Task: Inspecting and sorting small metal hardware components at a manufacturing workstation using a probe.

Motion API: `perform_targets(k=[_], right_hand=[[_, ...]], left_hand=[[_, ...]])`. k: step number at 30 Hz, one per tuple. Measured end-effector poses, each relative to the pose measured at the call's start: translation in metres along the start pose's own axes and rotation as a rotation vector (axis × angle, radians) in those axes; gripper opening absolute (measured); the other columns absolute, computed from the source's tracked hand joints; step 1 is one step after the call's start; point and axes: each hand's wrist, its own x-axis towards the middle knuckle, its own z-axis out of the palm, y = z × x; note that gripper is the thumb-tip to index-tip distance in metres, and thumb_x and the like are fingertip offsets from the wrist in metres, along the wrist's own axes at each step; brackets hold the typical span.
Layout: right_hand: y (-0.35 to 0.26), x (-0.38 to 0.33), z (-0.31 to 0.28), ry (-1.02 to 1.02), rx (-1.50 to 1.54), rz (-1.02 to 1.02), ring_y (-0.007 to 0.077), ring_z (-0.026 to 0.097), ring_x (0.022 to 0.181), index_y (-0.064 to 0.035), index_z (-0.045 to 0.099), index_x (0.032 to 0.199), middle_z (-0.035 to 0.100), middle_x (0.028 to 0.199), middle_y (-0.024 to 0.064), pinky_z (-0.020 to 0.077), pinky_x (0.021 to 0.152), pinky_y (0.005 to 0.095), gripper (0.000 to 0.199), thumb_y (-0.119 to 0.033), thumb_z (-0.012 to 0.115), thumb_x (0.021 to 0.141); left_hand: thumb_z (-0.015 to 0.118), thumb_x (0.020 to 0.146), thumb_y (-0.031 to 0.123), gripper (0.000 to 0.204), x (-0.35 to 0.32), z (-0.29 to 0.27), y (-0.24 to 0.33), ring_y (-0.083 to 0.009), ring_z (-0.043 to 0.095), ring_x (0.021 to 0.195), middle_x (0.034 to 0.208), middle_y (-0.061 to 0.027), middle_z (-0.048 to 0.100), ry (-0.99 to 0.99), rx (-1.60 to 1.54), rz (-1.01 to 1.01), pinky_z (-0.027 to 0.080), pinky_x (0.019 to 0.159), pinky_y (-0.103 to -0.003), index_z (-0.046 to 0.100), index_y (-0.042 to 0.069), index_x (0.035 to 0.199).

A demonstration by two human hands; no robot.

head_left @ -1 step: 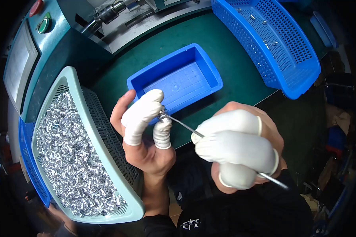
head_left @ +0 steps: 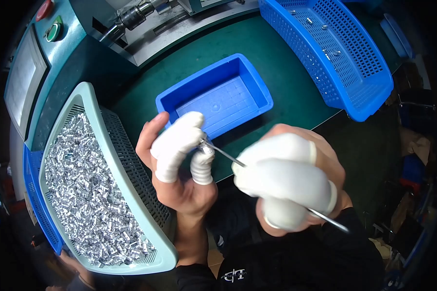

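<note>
White finger cots cover the thumb and some fingers of my left hand. It pinches a small shiny metal part between thumb and fingertips, just over the near rim of a blue bin. My right hand, also in white finger cots and slightly blurred, is closed round a thin metal rod. One end of the rod sticks out behind my right hand; the other meets the metal part. Whether the tip is inside the part or only against it, I cannot tell.
At left stands a pale green basket heaped with small silvery metal parts. A blue perforated basket with a few parts is at far right. Behind is a machine with a chuck, a screen and buttons.
My right hand and the rod have shifted slightly to the left. My left hand, with the metal part, has moved a little to the right and nearer to me.
</note>
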Motion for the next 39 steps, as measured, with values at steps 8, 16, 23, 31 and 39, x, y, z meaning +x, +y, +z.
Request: perform_targets(k=[8, 16, 23, 31, 39], right_hand=[[-0.003, 0.002, -0.002, -0.014, -0.03, 0.287, 0.0153, 0.058, 0.06, 0.0062, 0.054, 0.088, 0.063, 0.075, 0.0161, 0.0427, 0.044, 0.0215, 0.035, -0.026, 0.044, 0.098], [0.0, 0.005, -0.006, 0.04, 0.108, 0.498, 0.0127, 0.057, 0.055, 0.0026, 0.055, 0.086, 0.063, 0.073, 0.0139, 0.044, 0.044, 0.0204, 0.037, -0.027, 0.039, 0.1], [0.0, 0.005, -0.002, 0.106, 0.003, 0.519, 0.0117, 0.057, 0.051, 0.0044, 0.058, 0.088, 0.064, 0.073, 0.0141, 0.0443, 0.042, 0.0202, 0.037, -0.027, 0.043, 0.099], [-0.002, 0.013, -0.007, 0.115, 0.177, 0.689, 0.0105, 0.056, 0.049, 0.0042, 0.058, 0.084, 0.063, 0.068, 0.0112, 0.0428, 0.042, 0.0182, 0.041, -0.027, 0.038, 0.101], [-0.002, 0.011, -0.021, 0.017, 0.15, 0.527, 0.0179, 0.06, 0.055, 0.006, 0.058, 0.089, 0.064, 0.073, 0.0176, 0.0453, 0.043, 0.0222, 0.043, -0.034, 0.044, 0.098]], left_hand=[[0.066, 0.084, 0.018, 0.023, 0.009, 0.006, -0.012, -0.0291, 0.057, 0.104, 0.103, -0.0087, 0.068, -0.026, 0.186, 0.259, 0.038, 0.092, -0.045, 0.064, 0.005, 0.103], [0.071, 0.077, 0.004, 0.03, 0.005, 0.013, -0.006, -0.0294, 0.058, 0.099, 0.101, -0.0141, 0.067, 0.053, -0.036, 0.152, 0.049, 0.081, -0.034, 0.062, 0.0, 0.105], [0.075, 0.074, 0.004, 0.031, 0.009, 0.009, -0.008, -0.0265, 0.058, 0.094, 0.098, -0.0114, 0.068, 0.018, 0.033, 0.196, 0.047, 0.078, -0.033, 0.063, 0.005, 0.102], [0.072, 0.077, 0.006, 0.024, 0.017, 0.006, -0.004, -0.0244, 0.059, 0.09, 0.094, -0.0089, 0.069, 0.006, 0.306, 0.362, 0.044, 0.071, -0.031, 0.065, 0.005, 0.1], [0.067, 0.08, 0.006, 0.032, 0.017, 0.001, 0.007, -0.026, 0.057, 0.095, 0.099, -0.0173, 0.064, -0.121, -0.444, -0.102, 0.046, 0.085, -0.034, 0.058, -0.004, 0.109]])
